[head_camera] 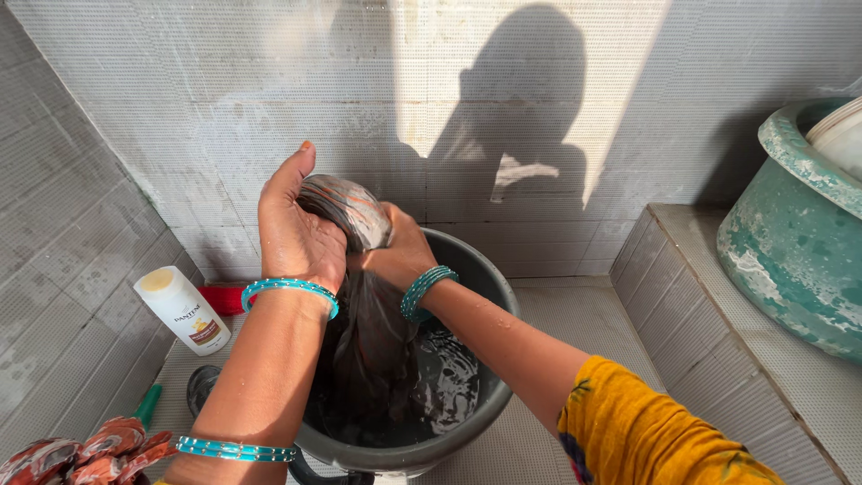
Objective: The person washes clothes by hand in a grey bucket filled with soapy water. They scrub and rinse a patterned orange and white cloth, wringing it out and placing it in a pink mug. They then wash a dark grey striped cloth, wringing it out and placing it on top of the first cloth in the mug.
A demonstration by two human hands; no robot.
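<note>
Head view: a dark, wet, patterned cloth (pixel 346 211) is held bunched between both hands directly above a dark grey round plastic bucket (pixel 489 269), so that the hanging length of the fabric trails down into the water inside and any runoff is caught there. The left hand (pixel 292 224) is closed around the upper knot of the cloth from the left, thumb raised, with a turquoise bangle at the wrist; the right hand (pixel 395 256) is clamped on the same bundle from the other side, the two hands touching across it, a placement consistent with wringing or rubbing. The bucket stands on the grey tiled floor (pixel 575 323) in a corner formed by the grey tiled walls (pixel 180 108). A white plastic bottle with a cream cap (pixel 184 310) is leaned against the left wall, well apart from the bucket, beside a small red object (pixel 223 298) whose kind cannot be told. A crumpled red and orange patterned cloth (pixel 85 454) is seen at the lower left edge. On a raised tiled ledge (pixel 718 305) to the right, a large worn green basin (pixel 790 242) is set clear of the wet area.
</note>
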